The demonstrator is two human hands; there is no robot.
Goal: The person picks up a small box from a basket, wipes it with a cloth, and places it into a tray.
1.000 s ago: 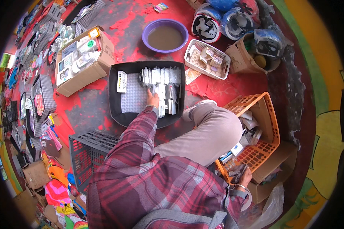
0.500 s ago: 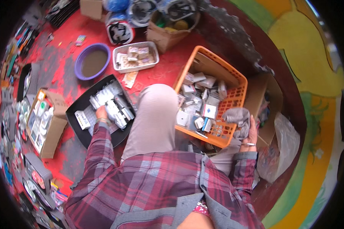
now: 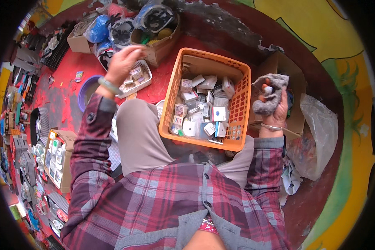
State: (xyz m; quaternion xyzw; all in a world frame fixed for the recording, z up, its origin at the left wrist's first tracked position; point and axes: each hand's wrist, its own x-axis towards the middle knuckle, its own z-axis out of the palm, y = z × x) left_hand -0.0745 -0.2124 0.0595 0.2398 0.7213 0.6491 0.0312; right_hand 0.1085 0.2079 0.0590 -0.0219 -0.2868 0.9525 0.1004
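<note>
My right hand (image 3: 282, 109) is closed on a crumpled grey cloth (image 3: 266, 107), held beside the right edge of the orange basket (image 3: 246, 89). Small reddish-brown and white patches show in the folds of the cloth; I cannot tell what they are. My left hand (image 3: 124, 63) is raised over the white basket (image 3: 148, 83), its fingers curled together. Whatever it may hold is hidden. Inside the orange basket lie many small boxes and packets, among them a white box (image 3: 219, 113) and a patterned box (image 3: 180, 110).
A purple basin (image 3: 83, 93) stands beyond my left forearm. Wrapped helmets (image 3: 154, 18) and an open carton (image 3: 164, 48) are at the back. To the right are another carton (image 3: 293, 68) and a clear plastic bag (image 3: 318, 133). A carton of goods (image 3: 68, 173) stands at left.
My left hand has left the black tray and risen forward over the white basket. My right hand has lifted the grey cloth and turned it up. The view has shifted too.
</note>
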